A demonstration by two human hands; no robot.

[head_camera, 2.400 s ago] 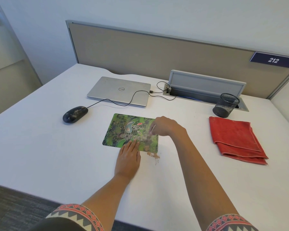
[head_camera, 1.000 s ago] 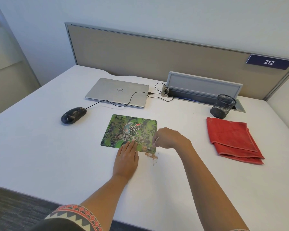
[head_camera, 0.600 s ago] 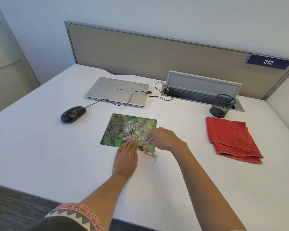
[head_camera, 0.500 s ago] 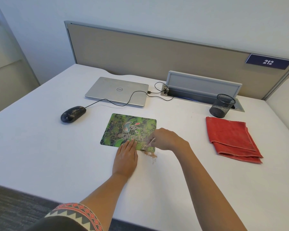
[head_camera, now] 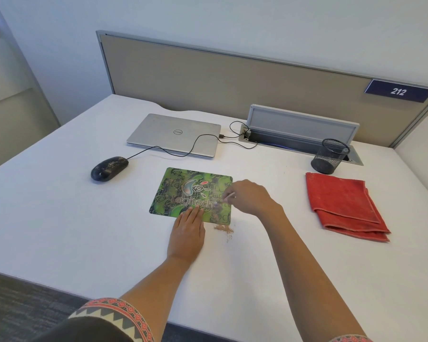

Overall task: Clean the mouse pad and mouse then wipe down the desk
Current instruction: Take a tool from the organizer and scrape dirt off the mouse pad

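A green patterned mouse pad [head_camera: 183, 191] lies flat in the middle of the white desk [head_camera: 59, 218]. My left hand [head_camera: 187, 233] rests flat with its fingertips pressing the pad's near edge. My right hand [head_camera: 248, 197] hovers over the pad's right side and pinches a small thin brush [head_camera: 226, 199] whose tip touches the pad. A little heap of brown crumbs [head_camera: 224, 228] sits on the desk just off the pad's near right corner. A black wired mouse [head_camera: 109, 167], speckled with dirt, lies to the left of the pad.
A shut silver laptop [head_camera: 174, 134] lies behind the pad, with the mouse cable [head_camera: 183, 151] running across it. A folded red cloth [head_camera: 344, 206] lies at the right, a black mesh pen cup [head_camera: 329, 156] behind it. A cable box [head_camera: 302, 129] and partition stand at the back.
My right hand has moved back up from the pad's near right corner to its right middle, still stroking with the brush. The left hand has stayed put. The crumb heap stays beside the pad.
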